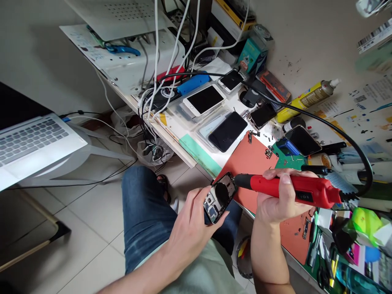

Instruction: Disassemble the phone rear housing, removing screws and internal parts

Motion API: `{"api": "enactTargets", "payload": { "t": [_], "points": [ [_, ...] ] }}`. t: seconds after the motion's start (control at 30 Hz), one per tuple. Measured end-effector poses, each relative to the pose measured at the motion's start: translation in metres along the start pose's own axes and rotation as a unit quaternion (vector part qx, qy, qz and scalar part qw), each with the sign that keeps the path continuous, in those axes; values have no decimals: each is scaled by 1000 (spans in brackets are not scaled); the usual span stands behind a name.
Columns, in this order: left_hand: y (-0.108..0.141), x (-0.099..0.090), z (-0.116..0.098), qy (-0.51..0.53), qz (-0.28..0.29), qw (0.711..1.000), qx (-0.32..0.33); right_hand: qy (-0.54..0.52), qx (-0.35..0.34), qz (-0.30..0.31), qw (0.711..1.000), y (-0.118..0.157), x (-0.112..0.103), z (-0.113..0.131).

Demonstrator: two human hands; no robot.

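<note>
My left hand (192,220) is closed around an opened phone housing (219,197), whose inner parts face up, with a round black patch in the middle. In my right hand (283,198) is a red power screwdriver (271,185) with a black nose and a black cable at its rear. The nose points left, and its tip is at the upper right edge of the housing. Whether the tip touches it cannot be made out. Both hands are at the front edge of the orange-red mat (254,159).
Several phones lie on the table, among them a white-framed one (206,100) and a black one (228,131). A yellow spray can (306,100) lies behind. White cables (157,49) hang at the left. Tools crowd the right, and a laptop (33,136) is far left.
</note>
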State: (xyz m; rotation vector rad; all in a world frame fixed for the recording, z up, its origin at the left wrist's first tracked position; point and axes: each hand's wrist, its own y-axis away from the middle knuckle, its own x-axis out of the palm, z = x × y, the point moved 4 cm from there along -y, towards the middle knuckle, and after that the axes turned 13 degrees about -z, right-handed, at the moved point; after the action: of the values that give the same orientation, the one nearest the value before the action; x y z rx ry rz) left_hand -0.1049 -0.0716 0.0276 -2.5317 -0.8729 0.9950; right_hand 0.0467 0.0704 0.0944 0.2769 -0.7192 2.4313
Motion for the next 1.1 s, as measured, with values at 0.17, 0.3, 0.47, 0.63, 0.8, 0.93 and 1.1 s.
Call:
{"api": "enactTargets", "payload": {
  "t": [0.17,0.3,0.47,0.63,0.8,0.93,1.1],
  "points": [
    [0,0,1,6,-1,1000,2,-14,-11,13,1000,-3,1,-4],
    [-1,0,-1,-10,-9,1000,13,-21,-1,17,1000,-4,-3,-4],
    [-2,0,0,-16,-8,1000,12,-27,7,0,1000,-4,-4,-3],
    [0,0,0,-22,-6,1000,10,-21,18,-8,1000,-3,3,-6],
    [1,0,0,-16,-9,1000,15,-16,15,-11,1000,-3,-1,-7],
    [0,1,1,-20,-8,1000,13,-12,17,-14,1000,-4,0,-8],
    [1,0,2,-20,-4,1000,4,10,24,-21,999,-4,0,-10]
  ]
}}
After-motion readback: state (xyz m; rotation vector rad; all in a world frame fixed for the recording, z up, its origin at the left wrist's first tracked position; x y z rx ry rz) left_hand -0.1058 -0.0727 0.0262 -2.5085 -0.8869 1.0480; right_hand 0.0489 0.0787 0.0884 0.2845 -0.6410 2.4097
